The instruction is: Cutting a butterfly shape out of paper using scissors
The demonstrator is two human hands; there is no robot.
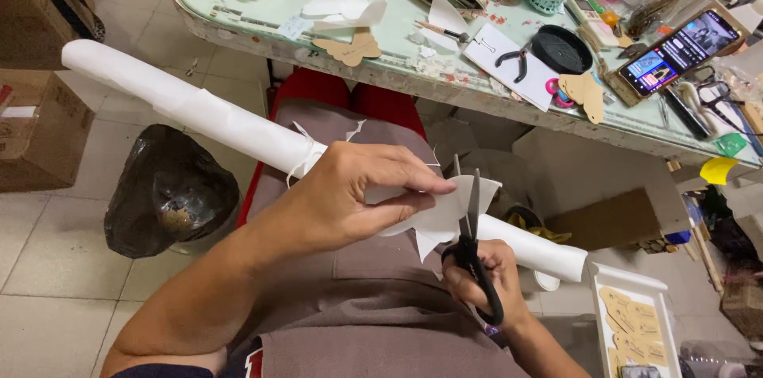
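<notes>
Two hands work over the lap. The left hand (362,195) pinches a white paper shape (445,215) by its edge, fingers tight. The right hand (489,286) grips black scissors (473,247), blades a little open on the paper. A long paper roll (199,112) lies across the knees. The table edge (381,76) is near above; open floor (48,267) sits left.
</notes>
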